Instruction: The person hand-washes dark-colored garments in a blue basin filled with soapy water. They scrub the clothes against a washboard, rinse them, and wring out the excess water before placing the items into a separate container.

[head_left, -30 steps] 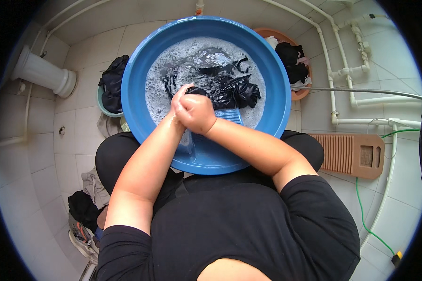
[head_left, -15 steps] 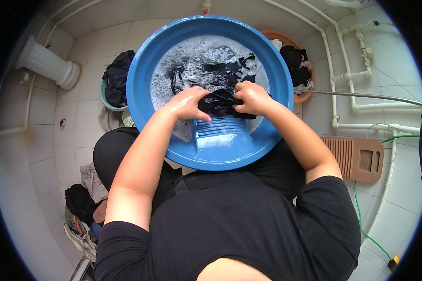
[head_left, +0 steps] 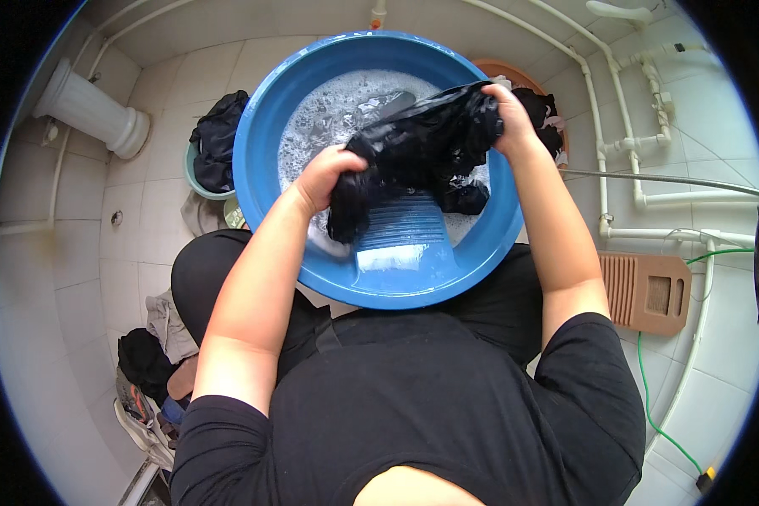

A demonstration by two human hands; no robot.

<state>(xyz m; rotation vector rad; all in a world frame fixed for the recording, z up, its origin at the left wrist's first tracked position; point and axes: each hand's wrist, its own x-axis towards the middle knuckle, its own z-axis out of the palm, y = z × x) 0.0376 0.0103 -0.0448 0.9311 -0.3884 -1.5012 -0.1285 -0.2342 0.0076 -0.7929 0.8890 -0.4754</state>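
A wet black garment (head_left: 422, 143) is stretched between my two hands above the big blue washtub (head_left: 257, 181). Its exact kind I cannot make out. My left hand (head_left: 325, 175) grips it at the left, where one end hangs down over the tub's near left part. At the upper right, my right hand (head_left: 512, 122) is closed on its other end, higher and farther out. Below the cloth lies the ribbed washboard (head_left: 403, 236) moulded into the tub's near wall. Soapy water (head_left: 312, 126) with white foam fills the tub's bottom.
Dark clothes (head_left: 218, 139) fill a pale green basin left of the tub. An orange basin (head_left: 489, 69) with clothes stands behind its right side. A brown washboard (head_left: 645, 291) lies at right near white pipes (head_left: 599, 126) and a green cord (head_left: 645, 379). Shoes (head_left: 143, 430) lie lower left.
The black garment has been lifted off the washboard and out of the water and spread wider. My right hand has moved up and to the right; my left hand has shifted slightly left.
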